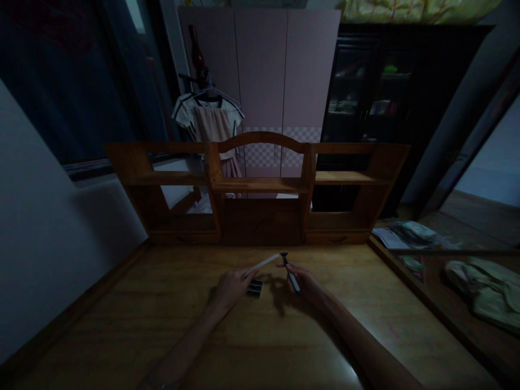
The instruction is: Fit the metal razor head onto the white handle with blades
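Observation:
My left hand [232, 285] is closed on one end of a slim, flat white stick [265, 262], whose exact kind I cannot make out. The stick slants up to the right, its far tip close to the head of a razor [293, 281]. That razor, with a small dark head and a pale and dark handle, is gripped in my right hand [304, 279], head pointing away from me. On the desk just beside my left fingers lies a small black block [255, 288] with lighter lines across it; part of it may be hidden by the hand.
A wooden desk [244, 346] spreads under both hands, with a wooden shelf unit [260, 185] along its far edge. A white wall [36, 227] borders the left. At right, beyond the desk's raised edge, lie papers [414, 234] and a pale cloth bag [487, 287].

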`<state>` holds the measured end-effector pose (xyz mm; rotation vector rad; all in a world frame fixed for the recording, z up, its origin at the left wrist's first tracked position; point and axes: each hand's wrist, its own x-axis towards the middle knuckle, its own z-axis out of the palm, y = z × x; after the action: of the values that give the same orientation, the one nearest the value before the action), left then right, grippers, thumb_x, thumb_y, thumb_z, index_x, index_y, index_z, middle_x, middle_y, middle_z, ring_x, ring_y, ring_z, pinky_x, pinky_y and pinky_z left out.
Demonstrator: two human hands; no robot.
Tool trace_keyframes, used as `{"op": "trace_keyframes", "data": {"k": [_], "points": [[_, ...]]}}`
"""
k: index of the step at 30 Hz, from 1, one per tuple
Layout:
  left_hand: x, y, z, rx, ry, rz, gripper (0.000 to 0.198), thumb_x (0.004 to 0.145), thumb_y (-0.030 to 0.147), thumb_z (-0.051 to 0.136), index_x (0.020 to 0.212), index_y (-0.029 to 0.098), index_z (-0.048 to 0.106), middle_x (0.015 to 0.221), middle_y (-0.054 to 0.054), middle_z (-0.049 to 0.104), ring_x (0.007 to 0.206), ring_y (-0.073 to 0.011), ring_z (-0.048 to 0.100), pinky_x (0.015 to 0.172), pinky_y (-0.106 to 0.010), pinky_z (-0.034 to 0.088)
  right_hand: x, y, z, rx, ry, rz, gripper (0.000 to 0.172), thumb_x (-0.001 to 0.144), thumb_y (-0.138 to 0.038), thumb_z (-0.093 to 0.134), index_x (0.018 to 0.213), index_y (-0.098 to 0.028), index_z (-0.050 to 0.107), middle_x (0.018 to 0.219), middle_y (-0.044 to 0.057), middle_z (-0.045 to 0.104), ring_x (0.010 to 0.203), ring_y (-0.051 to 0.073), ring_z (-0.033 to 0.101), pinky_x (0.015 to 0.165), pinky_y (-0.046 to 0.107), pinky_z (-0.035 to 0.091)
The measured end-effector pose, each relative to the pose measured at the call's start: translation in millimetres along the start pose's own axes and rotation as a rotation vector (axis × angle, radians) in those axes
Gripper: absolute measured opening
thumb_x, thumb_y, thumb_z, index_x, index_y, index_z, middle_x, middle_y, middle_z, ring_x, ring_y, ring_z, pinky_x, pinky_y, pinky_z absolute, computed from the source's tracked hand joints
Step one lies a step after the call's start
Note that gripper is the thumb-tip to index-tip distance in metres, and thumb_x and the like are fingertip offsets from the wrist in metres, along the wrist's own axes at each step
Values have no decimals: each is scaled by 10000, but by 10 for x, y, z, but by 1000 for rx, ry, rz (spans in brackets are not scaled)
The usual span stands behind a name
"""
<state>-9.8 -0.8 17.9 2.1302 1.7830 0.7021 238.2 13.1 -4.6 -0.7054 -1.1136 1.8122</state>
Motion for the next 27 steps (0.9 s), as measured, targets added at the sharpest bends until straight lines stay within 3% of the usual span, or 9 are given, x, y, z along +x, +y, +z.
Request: {"op": "trace_keyframes", "data": {"k": [6,10,14,20,24,27], "points": [[-19,-21,33,-58,115,88,484,887,520,386,790,166,702,771,-70,694,692,-152,586,653,-226,362,-62,-34,58,-63,22,-2,330,810,-357,607,1035,-118,633,497,-27,514,412,90,451,408,200,295],[-38,28,26,-29,102,132,477,881,511,407,718,168,695,738,-72,687,688,-163,586,661,-237,368,-83,-41,91,-93,-21,30,326,825,-344,584,1049,-113,636,505,-21,518,411,97,441,397,204,281],[-44,50,-13,-31,103,71,426,883,487,420,804,191,715,813,-70,706,736,-176,605,665,-237,375,-81,-68,93,-119,-4,39,326,825,-353,583,1035,-111,643,493,-30,492,396,86,416,382,200,260],[-44,36,19,24,83,152,448,892,502,406,784,187,707,777,-64,698,717,-169,608,661,-244,352,-83,-68,108,-125,-9,63,324,815,-350,593,1040,-121,640,504,-25,501,403,85,416,388,194,257],[-22,-17,23,30,108,71,448,894,511,394,852,197,711,825,-71,709,745,-173,618,646,-238,346,-80,-55,106,-107,-3,56,319,817,-352,593,1031,-121,643,516,-24,503,417,82,408,399,193,266],[-22,-49,20,29,128,124,464,901,507,380,833,186,708,796,-69,704,701,-160,613,625,-234,342,-87,-51,103,-90,-27,59,324,826,-361,581,1049,-133,635,489,-36,477,414,86,407,404,192,276]]}}
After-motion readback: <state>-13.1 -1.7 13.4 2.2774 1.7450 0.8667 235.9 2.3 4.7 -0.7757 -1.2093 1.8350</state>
